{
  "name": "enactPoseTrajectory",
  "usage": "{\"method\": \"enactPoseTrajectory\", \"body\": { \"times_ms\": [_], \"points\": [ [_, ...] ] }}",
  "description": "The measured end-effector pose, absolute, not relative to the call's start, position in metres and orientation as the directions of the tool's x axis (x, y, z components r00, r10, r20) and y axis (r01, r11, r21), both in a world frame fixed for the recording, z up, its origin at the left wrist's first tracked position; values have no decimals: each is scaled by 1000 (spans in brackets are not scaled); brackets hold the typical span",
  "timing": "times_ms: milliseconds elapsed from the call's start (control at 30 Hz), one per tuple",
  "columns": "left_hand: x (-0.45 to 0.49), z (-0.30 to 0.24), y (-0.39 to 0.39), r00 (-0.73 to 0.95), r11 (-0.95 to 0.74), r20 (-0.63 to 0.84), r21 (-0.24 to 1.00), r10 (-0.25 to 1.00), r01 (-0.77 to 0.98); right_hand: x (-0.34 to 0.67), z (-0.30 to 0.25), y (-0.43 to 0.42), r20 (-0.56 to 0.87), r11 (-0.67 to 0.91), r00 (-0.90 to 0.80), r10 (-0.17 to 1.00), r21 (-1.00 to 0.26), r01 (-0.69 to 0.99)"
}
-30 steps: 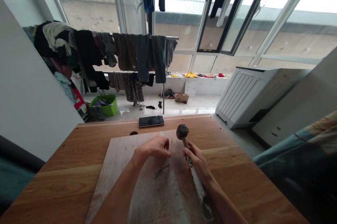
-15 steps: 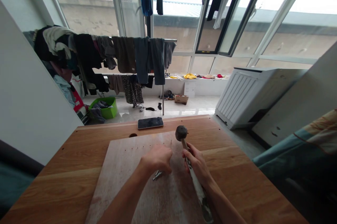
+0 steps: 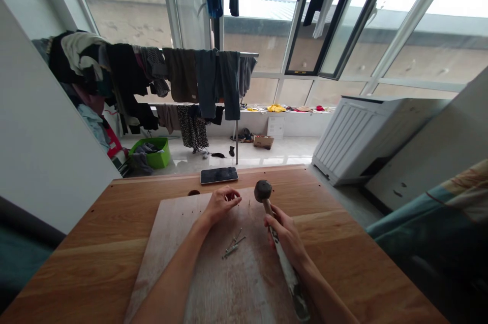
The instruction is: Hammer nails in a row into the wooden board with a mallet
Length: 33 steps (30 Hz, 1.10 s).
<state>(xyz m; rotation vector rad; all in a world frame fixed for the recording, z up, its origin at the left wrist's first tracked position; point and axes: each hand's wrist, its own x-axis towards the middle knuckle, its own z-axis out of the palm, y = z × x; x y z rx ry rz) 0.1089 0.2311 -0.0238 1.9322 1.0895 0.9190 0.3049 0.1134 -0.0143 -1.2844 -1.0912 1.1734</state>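
My right hand (image 3: pixel 284 230) is wrapped round the handle of a mallet (image 3: pixel 263 191), its dark head up and pointing away from me. My left hand (image 3: pixel 221 204) is over the far part of a worn wooden board (image 3: pixel 202 273), thumb and fingers pinched together; whatever they may hold is too small to make out. Between that hand and the mallet head, a thin nail (image 3: pixel 249 203) stands upright in the board. A small pile of loose nails (image 3: pixel 232 248) lies nearer to me. Small dark marks dot the board's far side, partly covered by my left hand.
Beneath the board is a wooden table (image 3: pixel 328 243). A phone (image 3: pixel 219 175) lies near its far edge, with a dark round object (image 3: pixel 193 193) by the board's edge. Beyond stand a clothes rack (image 3: pixel 249 55), a green basket (image 3: pixel 162 154) and a white cabinet-like unit (image 3: pixel 346 136).
My left hand has moved away from the loose nails, forward and to the left, uncovering them. The right hand and mallet have hardly moved.
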Motion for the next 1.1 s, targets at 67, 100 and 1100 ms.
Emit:
{"method": "enactPoseTrajectory", "body": {
  "times_ms": [67,100,1100],
  "points": [
    [107,-25,232,394,-380,232,853,890,357,305,-14,113,-54,-52,104,993,-998,-21],
    [107,-26,232,396,-381,233,855,888,351,304,-14,113,-56,-54,104,993,-998,-21],
    [107,-31,228,409,-422,264,831,873,363,295,2,125,-35,-49,-119,992,-992,-120]
  ]
}}
